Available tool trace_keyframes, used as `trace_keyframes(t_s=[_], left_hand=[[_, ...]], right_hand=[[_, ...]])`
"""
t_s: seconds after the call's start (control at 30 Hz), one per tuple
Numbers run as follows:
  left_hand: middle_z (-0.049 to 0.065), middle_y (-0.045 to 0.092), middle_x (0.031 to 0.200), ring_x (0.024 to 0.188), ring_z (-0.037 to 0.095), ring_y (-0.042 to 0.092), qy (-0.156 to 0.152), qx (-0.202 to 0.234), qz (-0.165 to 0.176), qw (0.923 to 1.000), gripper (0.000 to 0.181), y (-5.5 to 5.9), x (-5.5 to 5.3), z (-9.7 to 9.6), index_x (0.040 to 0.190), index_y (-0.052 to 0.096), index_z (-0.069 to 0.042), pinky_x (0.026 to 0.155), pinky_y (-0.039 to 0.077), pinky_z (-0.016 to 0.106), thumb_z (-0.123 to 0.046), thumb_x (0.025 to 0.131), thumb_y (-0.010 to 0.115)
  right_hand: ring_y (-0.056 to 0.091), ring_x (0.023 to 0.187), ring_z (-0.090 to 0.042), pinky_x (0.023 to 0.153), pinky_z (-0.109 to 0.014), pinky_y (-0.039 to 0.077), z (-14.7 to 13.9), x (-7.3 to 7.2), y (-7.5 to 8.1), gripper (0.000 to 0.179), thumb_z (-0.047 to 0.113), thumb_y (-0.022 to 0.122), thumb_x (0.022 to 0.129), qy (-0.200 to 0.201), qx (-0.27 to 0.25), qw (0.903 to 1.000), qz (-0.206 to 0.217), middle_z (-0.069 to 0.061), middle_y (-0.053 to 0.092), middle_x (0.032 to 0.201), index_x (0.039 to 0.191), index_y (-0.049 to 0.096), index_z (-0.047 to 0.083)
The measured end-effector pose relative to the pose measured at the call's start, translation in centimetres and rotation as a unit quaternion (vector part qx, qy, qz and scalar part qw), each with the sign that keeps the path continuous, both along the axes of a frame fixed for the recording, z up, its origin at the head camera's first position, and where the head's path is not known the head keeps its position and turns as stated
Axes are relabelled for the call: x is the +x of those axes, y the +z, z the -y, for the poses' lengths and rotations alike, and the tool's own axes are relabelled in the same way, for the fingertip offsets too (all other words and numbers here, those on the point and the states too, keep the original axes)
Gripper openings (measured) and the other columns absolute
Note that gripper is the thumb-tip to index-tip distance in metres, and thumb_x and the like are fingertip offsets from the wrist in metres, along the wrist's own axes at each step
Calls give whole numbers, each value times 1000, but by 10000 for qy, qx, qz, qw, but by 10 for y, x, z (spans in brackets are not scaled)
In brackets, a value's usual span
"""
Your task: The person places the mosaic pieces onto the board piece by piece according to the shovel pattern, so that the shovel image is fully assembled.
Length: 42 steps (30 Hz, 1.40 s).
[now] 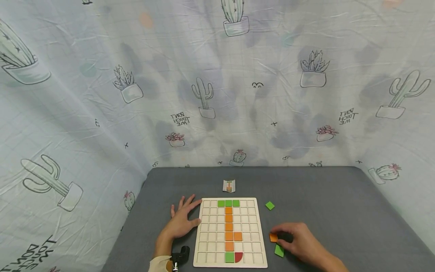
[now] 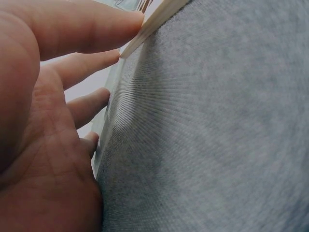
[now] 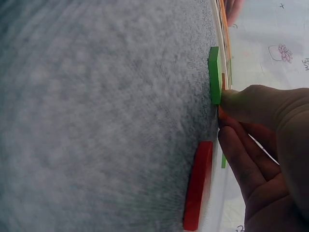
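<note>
A pale gridded board (image 1: 209, 238) lies on the grey table. My left hand (image 1: 181, 223) rests at its left edge, fingers spread, thumb and index fingertips at the rim. Right of the board, my right hand (image 1: 300, 241) pinches an orange square tile (image 1: 273, 237) between thumb and fingers. Close by the thumb is a green tile (image 1: 279, 251). In the right wrist view a red tile (image 3: 198, 186) lies near the hand; the head view hides it. On the board, a column of orange tiles (image 1: 229, 218) runs between green tiles (image 1: 229, 203) at the top and one green tile (image 1: 229, 257) at the bottom.
A red quarter-round tile (image 1: 239, 257) sits on the board beside the bottom green one. Another green tile (image 1: 270, 206) lies on the table right of the board. Behind the board is a small picture card (image 1: 229, 186). Cactus-printed cloth (image 1: 238, 94) hangs around the table.
</note>
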<state>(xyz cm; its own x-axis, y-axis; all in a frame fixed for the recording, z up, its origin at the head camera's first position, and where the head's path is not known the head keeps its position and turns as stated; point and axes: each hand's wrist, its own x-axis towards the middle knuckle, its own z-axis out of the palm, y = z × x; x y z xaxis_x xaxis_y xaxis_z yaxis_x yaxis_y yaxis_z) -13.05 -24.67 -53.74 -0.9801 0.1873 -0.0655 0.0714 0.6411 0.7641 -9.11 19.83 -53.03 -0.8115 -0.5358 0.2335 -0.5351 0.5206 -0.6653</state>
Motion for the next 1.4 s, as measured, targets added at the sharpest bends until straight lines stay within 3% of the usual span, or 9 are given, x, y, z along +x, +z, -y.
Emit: trace_keyframes(t_s=[0.3,0.6,0.77,0.9,1.4], left_hand=[[22,31,179,168,54,2,-35,15,9,10000,71,0,0,0,160,58,-15,123,-16,80,-9,93,81],[22,31,179,168,55,3,10,-35,-12,10000,70,0,1,0,160,59,-15,122,-16,81,-9,93,81],[22,33,178,168,55,4,58,0,-26,10000,71,1,1,-1,158,61,-16,123,-16,80,-8,91,82],[23,34,177,167,57,4,72,91,-39,9999,72,2,1,-1,157,62,-15,122,-16,80,-6,89,82],[21,32,178,168,54,3,56,-34,4,10000,71,0,0,0,159,60,-17,124,-17,78,-7,92,80]], right_hand=[[76,100,-1,83,-31,65,0,5,3,34,6,92,85,-369,7,9988,-316,14,82,108,113,84,23],[77,96,-2,80,-32,67,12,9,12,36,4,93,84,-472,-305,9965,-626,14,82,107,113,83,25],[76,96,-1,80,-34,67,23,8,19,36,3,91,85,-500,-381,9967,-509,13,82,108,114,83,24],[77,96,-4,80,-34,67,32,7,22,34,4,90,88,-360,-499,9974,-365,8,83,110,117,83,20],[79,97,-11,81,-36,67,71,-6,27,39,-5,88,86,213,-832,9920,-924,7,83,109,117,82,18]])
